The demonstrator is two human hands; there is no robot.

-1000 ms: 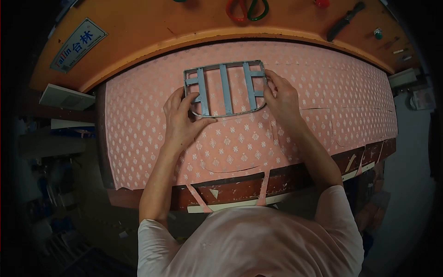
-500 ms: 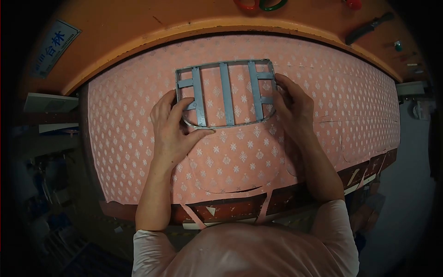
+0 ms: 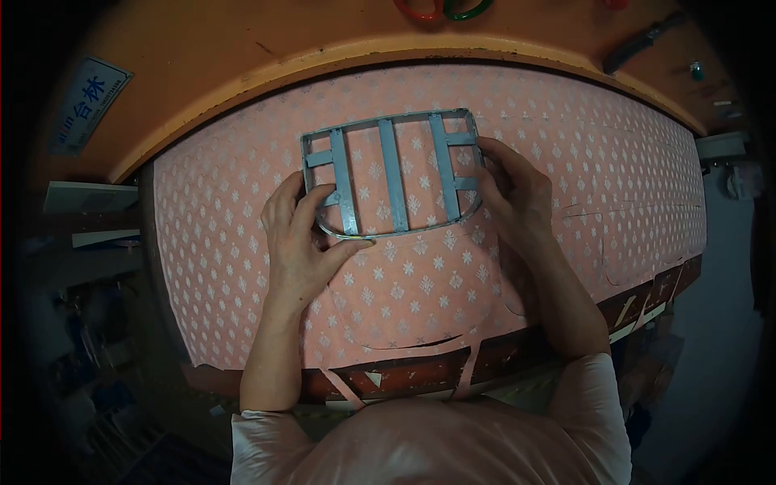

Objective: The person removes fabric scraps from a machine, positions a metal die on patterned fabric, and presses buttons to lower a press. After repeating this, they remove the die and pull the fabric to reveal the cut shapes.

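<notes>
Both hands grip a grey metal frame with a curved lower edge and three upright bars [image 3: 392, 174], which lies flat on the pink cloth patterned with small white motifs [image 3: 614, 178]. The left hand [image 3: 303, 230] clamps the frame's lower left corner, thumb along the curved edge; the right hand [image 3: 513, 190] holds its right side. The hands are apart, with the frame between them. Beyond the fingertips, on the orange tabletop [image 3: 267, 36], lie red and green scissor handles [image 3: 443, 8].

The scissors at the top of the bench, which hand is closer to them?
Right. The right hand grips the metal frame's right edge, more nearly below the scissors; the left hand holds the frame's lower left corner, farther down and left.
</notes>
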